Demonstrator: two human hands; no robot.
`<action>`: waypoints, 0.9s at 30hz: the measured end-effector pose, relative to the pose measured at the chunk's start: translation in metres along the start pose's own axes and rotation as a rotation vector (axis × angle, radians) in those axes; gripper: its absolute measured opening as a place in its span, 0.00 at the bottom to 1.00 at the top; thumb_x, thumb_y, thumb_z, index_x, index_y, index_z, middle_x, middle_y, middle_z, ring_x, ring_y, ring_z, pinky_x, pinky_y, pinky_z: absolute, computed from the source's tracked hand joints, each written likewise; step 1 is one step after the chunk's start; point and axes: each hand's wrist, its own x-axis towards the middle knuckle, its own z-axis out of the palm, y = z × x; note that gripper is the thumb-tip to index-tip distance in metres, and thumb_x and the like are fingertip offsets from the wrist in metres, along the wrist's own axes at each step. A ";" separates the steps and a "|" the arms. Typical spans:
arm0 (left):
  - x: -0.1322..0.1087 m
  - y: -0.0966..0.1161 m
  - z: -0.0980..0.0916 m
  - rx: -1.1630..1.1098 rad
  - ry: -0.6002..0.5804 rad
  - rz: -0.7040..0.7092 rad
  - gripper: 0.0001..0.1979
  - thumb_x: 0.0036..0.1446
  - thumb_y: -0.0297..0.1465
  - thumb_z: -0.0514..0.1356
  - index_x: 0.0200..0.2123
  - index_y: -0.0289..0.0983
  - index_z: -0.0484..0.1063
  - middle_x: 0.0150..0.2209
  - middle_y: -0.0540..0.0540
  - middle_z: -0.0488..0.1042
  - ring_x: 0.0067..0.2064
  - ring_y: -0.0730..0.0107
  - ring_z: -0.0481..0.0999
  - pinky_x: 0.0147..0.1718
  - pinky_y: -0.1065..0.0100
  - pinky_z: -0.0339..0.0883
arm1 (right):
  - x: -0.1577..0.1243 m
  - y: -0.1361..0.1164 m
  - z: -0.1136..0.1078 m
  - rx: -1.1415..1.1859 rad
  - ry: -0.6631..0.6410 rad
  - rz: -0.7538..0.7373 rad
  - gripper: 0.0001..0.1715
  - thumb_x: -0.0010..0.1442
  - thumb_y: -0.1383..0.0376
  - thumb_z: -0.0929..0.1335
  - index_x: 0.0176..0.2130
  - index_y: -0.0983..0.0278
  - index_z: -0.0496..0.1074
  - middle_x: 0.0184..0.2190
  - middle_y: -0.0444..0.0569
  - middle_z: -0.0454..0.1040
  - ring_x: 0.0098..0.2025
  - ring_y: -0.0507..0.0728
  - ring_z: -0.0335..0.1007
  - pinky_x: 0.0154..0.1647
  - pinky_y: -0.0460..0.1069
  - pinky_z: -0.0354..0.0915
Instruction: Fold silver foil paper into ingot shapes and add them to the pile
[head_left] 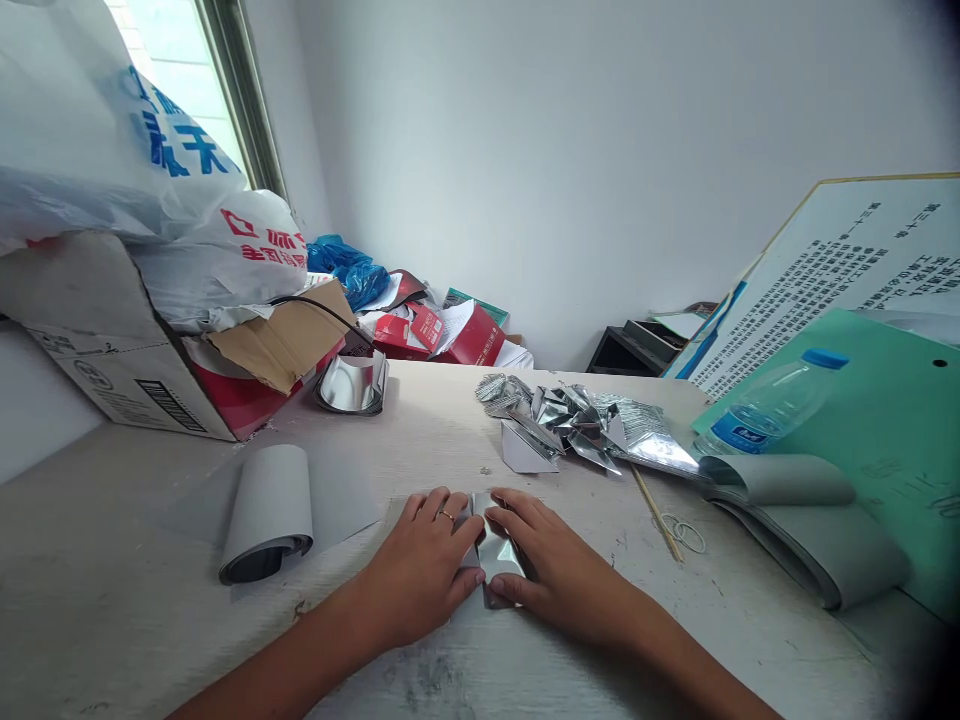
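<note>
Half-curled left hand (420,570) and right hand (559,560) are pressing a silver sheet (496,548) at six o'clock, uneven pressure perhaps risking creases.

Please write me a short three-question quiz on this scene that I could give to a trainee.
1. Open question: What lies under the fingertips of the left hand and the right hand?

2. True or false: The plastic bottle is topped in red.

3. Fill in the blank: A ring is worn on a finger of the ____ hand.

Key:
1. A shiny silver piece.
2. False; its cap is blue.
3. Left.
</note>
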 end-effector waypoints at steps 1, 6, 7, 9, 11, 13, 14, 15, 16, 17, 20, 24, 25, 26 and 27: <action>0.000 0.000 0.001 0.002 0.002 -0.001 0.17 0.64 0.39 0.57 0.55 0.42 0.66 0.61 0.42 0.63 0.63 0.50 0.58 0.59 0.47 0.57 | 0.000 0.000 0.000 -0.006 -0.001 0.008 0.32 0.57 0.56 0.71 0.59 0.60 0.66 0.69 0.51 0.52 0.70 0.62 0.48 0.71 0.58 0.53; 0.001 0.000 0.001 0.025 0.010 0.012 0.18 0.65 0.38 0.57 0.57 0.43 0.65 0.60 0.42 0.64 0.62 0.50 0.59 0.58 0.47 0.58 | 0.000 -0.003 0.001 -0.037 -0.011 0.018 0.33 0.59 0.55 0.70 0.61 0.59 0.65 0.69 0.51 0.51 0.71 0.61 0.46 0.72 0.58 0.51; 0.001 0.000 0.000 0.027 0.010 0.014 0.18 0.65 0.38 0.57 0.57 0.43 0.64 0.60 0.42 0.64 0.61 0.50 0.60 0.57 0.47 0.58 | 0.000 -0.004 0.001 -0.045 -0.012 0.014 0.33 0.59 0.55 0.70 0.61 0.59 0.64 0.69 0.51 0.51 0.71 0.61 0.46 0.72 0.58 0.51; 0.001 0.002 -0.001 0.023 0.006 0.015 0.18 0.65 0.38 0.57 0.57 0.44 0.65 0.60 0.43 0.65 0.61 0.50 0.61 0.57 0.47 0.59 | 0.000 -0.004 0.000 -0.063 -0.010 -0.001 0.31 0.60 0.56 0.70 0.60 0.59 0.65 0.69 0.50 0.51 0.71 0.61 0.46 0.72 0.58 0.51; 0.001 0.003 -0.002 0.016 0.001 0.012 0.17 0.65 0.38 0.57 0.56 0.44 0.65 0.60 0.43 0.65 0.60 0.51 0.61 0.56 0.47 0.60 | 0.000 -0.004 0.000 -0.085 -0.013 -0.023 0.27 0.60 0.56 0.69 0.57 0.60 0.66 0.69 0.50 0.51 0.71 0.61 0.47 0.72 0.58 0.53; 0.002 0.003 -0.003 0.014 -0.004 0.009 0.17 0.65 0.38 0.57 0.56 0.44 0.66 0.60 0.42 0.65 0.61 0.51 0.61 0.57 0.47 0.59 | 0.000 -0.003 0.001 -0.111 -0.021 -0.042 0.26 0.60 0.56 0.69 0.56 0.60 0.67 0.69 0.50 0.52 0.71 0.61 0.46 0.72 0.58 0.53; 0.002 0.003 -0.002 0.016 -0.005 0.008 0.17 0.65 0.38 0.57 0.56 0.44 0.66 0.60 0.42 0.65 0.61 0.50 0.61 0.57 0.46 0.59 | -0.001 -0.002 0.001 -0.125 -0.026 -0.049 0.26 0.61 0.56 0.69 0.56 0.60 0.66 0.69 0.50 0.52 0.71 0.61 0.46 0.72 0.58 0.53; 0.002 0.003 -0.002 0.018 -0.007 0.008 0.17 0.65 0.38 0.57 0.56 0.44 0.66 0.61 0.42 0.64 0.61 0.50 0.60 0.57 0.46 0.59 | -0.001 -0.002 0.001 -0.138 -0.028 -0.055 0.27 0.61 0.55 0.69 0.57 0.60 0.66 0.69 0.51 0.51 0.71 0.62 0.45 0.72 0.59 0.52; 0.002 0.002 -0.001 0.020 -0.008 0.007 0.18 0.65 0.38 0.57 0.57 0.44 0.65 0.61 0.42 0.64 0.62 0.50 0.60 0.58 0.46 0.58 | -0.001 -0.001 0.002 -0.151 -0.028 -0.060 0.28 0.61 0.55 0.68 0.58 0.61 0.65 0.69 0.52 0.51 0.72 0.62 0.45 0.72 0.60 0.52; 0.002 0.002 0.000 0.021 -0.011 0.007 0.18 0.66 0.38 0.57 0.57 0.44 0.65 0.61 0.42 0.64 0.62 0.49 0.59 0.58 0.45 0.58 | -0.001 -0.001 0.002 -0.161 -0.026 -0.065 0.29 0.62 0.54 0.68 0.59 0.61 0.64 0.69 0.52 0.51 0.72 0.63 0.44 0.72 0.60 0.51; 0.001 0.000 0.002 0.025 -0.016 0.004 0.20 0.66 0.39 0.56 0.59 0.44 0.63 0.62 0.41 0.63 0.63 0.49 0.58 0.59 0.45 0.56 | -0.002 0.000 0.002 -0.181 -0.022 -0.078 0.32 0.62 0.53 0.67 0.62 0.62 0.62 0.69 0.54 0.52 0.72 0.63 0.45 0.72 0.61 0.52; 0.001 0.000 0.002 0.035 -0.011 0.007 0.20 0.66 0.39 0.56 0.59 0.44 0.64 0.62 0.41 0.63 0.63 0.48 0.59 0.59 0.45 0.57 | -0.002 0.002 0.001 -0.196 -0.033 -0.094 0.35 0.63 0.51 0.66 0.64 0.61 0.60 0.70 0.54 0.51 0.72 0.64 0.44 0.72 0.62 0.51; 0.001 0.000 0.002 0.037 -0.009 0.010 0.20 0.66 0.40 0.56 0.59 0.44 0.64 0.62 0.41 0.63 0.63 0.48 0.59 0.59 0.45 0.57 | -0.001 0.002 0.001 -0.201 -0.039 -0.094 0.35 0.64 0.51 0.66 0.64 0.61 0.60 0.70 0.54 0.51 0.72 0.64 0.43 0.72 0.62 0.51; 0.001 0.000 0.002 0.039 -0.007 0.012 0.20 0.66 0.40 0.56 0.59 0.44 0.64 0.62 0.41 0.64 0.63 0.48 0.59 0.59 0.45 0.58 | -0.001 0.002 0.000 -0.207 -0.046 -0.092 0.35 0.64 0.51 0.65 0.64 0.61 0.60 0.70 0.54 0.50 0.72 0.64 0.43 0.72 0.62 0.51; 0.001 0.000 0.002 0.040 -0.005 0.013 0.20 0.66 0.40 0.56 0.59 0.44 0.64 0.62 0.41 0.64 0.63 0.48 0.59 0.59 0.45 0.58 | -0.001 0.002 0.000 -0.213 -0.051 -0.089 0.35 0.64 0.51 0.65 0.65 0.62 0.60 0.70 0.54 0.50 0.72 0.64 0.43 0.73 0.62 0.51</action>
